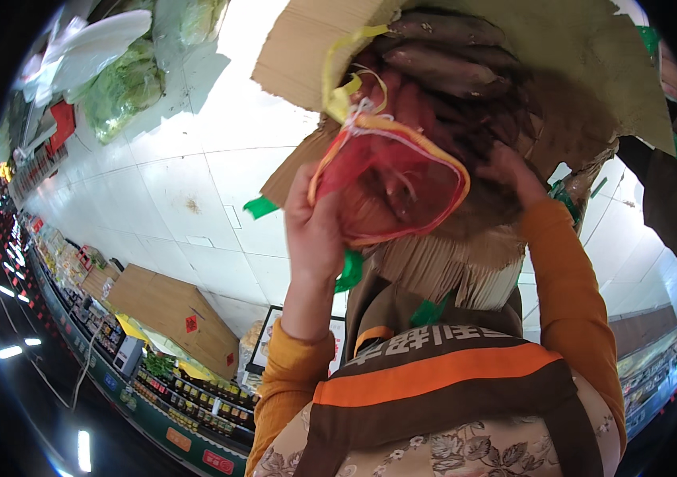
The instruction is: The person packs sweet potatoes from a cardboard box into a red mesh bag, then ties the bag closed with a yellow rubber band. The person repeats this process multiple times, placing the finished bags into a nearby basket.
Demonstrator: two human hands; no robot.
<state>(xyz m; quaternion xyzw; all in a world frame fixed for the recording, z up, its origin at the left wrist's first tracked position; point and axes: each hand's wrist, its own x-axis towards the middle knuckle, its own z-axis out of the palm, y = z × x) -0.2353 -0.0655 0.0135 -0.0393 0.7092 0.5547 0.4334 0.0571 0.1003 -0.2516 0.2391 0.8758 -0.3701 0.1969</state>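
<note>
My left hand point(316, 229) grips the rim of a red mesh bag point(368, 179) edged with an orange band, its mouth spread wide. White string is knotted at the bag's far corner, and a yellow strap point(329, 77) loops from there. Dim reddish shapes show within or through the mesh. Into a cardboard box point(589, 65) reaches my right hand point(508, 170), its fingers in shadow among sweet potatoes point(440, 68); whether it grasps one cannot be made out. Long purplish-brown ones lie at the box's far side, with redder, thinner ones closer to the bag.
Green tape point(261, 207) hangs from the torn box edges. Pale floor tiles point(195, 155) surround the box. Bagged leafy vegetables point(124, 89) lie at upper left. Shelves of jars point(207, 399) and a wooden cabinet point(171, 316) stand at lower left. Dark cloth point(666, 179) is at right.
</note>
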